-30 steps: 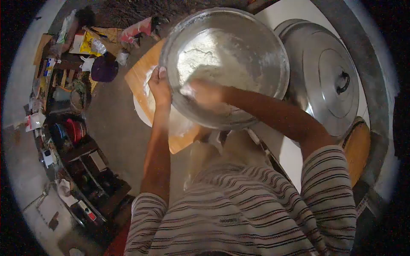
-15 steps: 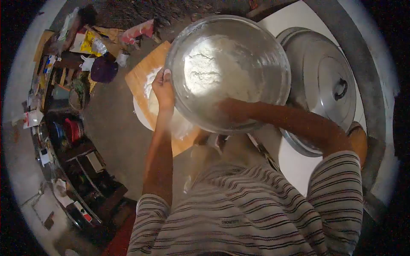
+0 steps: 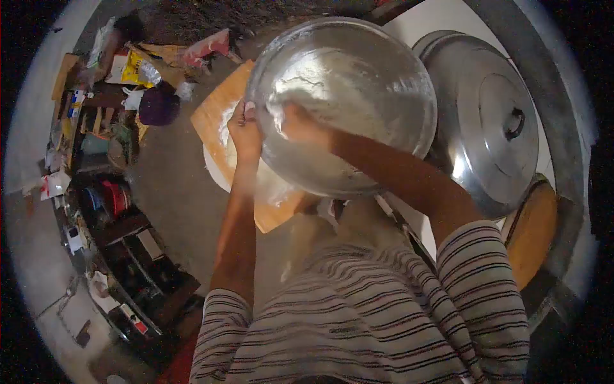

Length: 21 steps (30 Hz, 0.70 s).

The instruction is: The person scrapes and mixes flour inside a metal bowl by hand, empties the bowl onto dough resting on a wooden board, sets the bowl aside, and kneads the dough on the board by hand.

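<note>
A large round metal bowl (image 3: 403, 83) is tilted in front of me, with pale flour (image 3: 348, 80) spread over its inside. My left hand (image 3: 245, 128) grips its left rim, thumb on the inner side. Inside the bowl, near its left wall, is my right hand (image 3: 304, 125); its fingers are blurred by motion, so whether they hold anything cannot be made out. Under the bowl's left side lies a wooden board (image 3: 214, 109) with white flour on it, partly hidden by the bowl and my left forearm.
To the right, a large metal lid (image 3: 483, 128) with a dark handle rests on a white surface (image 3: 435, 19). A round wooden piece (image 3: 534, 233) is below it. Shelves with assorted items (image 3: 128, 224) line the left, near a yellow packet (image 3: 137, 69) and a dark purple bundle (image 3: 158, 107).
My right hand has moved left and up inside the bowl, from its lower part to near the left wall. My left hand still holds the rim.
</note>
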Available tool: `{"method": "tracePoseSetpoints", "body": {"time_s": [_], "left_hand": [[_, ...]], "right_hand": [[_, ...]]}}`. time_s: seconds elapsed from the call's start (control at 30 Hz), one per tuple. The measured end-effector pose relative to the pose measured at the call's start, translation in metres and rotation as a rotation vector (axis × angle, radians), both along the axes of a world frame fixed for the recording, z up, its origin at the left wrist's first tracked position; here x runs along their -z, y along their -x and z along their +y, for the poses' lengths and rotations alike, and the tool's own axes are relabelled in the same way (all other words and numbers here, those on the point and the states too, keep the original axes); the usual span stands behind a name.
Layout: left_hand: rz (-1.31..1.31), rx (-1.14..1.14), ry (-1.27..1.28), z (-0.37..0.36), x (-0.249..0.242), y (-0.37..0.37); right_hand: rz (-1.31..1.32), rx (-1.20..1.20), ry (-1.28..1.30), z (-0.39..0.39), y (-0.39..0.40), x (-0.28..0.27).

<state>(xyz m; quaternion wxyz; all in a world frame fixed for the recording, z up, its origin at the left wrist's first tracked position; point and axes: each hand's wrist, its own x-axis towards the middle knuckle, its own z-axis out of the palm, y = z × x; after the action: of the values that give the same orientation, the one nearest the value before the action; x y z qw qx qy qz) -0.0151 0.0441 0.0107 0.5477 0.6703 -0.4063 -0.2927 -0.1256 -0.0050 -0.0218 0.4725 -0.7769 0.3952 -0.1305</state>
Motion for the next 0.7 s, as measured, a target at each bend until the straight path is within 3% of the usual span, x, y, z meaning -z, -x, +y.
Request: {"method": "tracePoseSetpoints", "body": {"time_s": [0.07, 0.13, 0.2, 0.23, 0.3, 0.33, 0.4, 0.43, 0.5, 0.53, 0.6, 0.67, 0.7], "left_hand": [[-0.017, -0.006, -0.020, -0.001, 0.001, -0.005], [0.033, -0.007, 0.028, -0.004, 0.011, -0.009], [0.010, -0.028, 0.050, -0.004, 0.006, -0.006], [-0.018, -0.048, 0.063, -0.003, 0.004, -0.005], [-0.014, -0.033, 0.018, -0.001, 0.002, -0.008], [-0.013, -0.005, -0.018, -0.002, 0.003, -0.007], [-0.014, -0.010, 0.041, -0.003, 0.004, -0.004], [-0.018, -0.023, 0.098, -0.003, 0.006, -0.003], [-0.063, -0.016, 0.052, -0.005, 0.011, -0.010], [-0.101, -0.013, 0.024, -0.008, 0.012, -0.015], [-0.087, -0.016, 0.016, -0.009, 0.016, -0.020], [-0.074, -0.020, 0.020, -0.013, 0.019, -0.023], [-0.082, -0.007, -0.010, -0.014, 0.018, -0.027]], "right_hand": [[-0.102, -0.107, 0.185, 0.035, 0.028, -0.010], [-0.391, -0.447, 0.461, 0.039, 0.057, 0.042], [-0.066, -0.616, 0.291, 0.043, 0.103, 0.046], [-0.065, -0.624, 0.290, 0.040, 0.108, 0.035], [0.014, -0.684, 0.027, 0.037, 0.117, 0.011], [0.013, -0.678, 0.023, 0.039, 0.108, 0.015], [-0.295, -0.379, 0.187, 0.041, 0.066, 0.028], [-0.013, -0.391, 0.244, 0.040, 0.049, 0.018], [-0.497, -0.328, 0.105, 0.049, 0.047, 0.012], [-0.492, -0.324, 0.096, 0.050, 0.057, 0.006], [-0.335, -0.621, 0.136, 0.051, 0.097, -0.011], [0.412, -0.936, 0.227, 0.049, 0.121, -0.060], [0.334, -0.885, 0.407, 0.049, 0.155, -0.027]]}}
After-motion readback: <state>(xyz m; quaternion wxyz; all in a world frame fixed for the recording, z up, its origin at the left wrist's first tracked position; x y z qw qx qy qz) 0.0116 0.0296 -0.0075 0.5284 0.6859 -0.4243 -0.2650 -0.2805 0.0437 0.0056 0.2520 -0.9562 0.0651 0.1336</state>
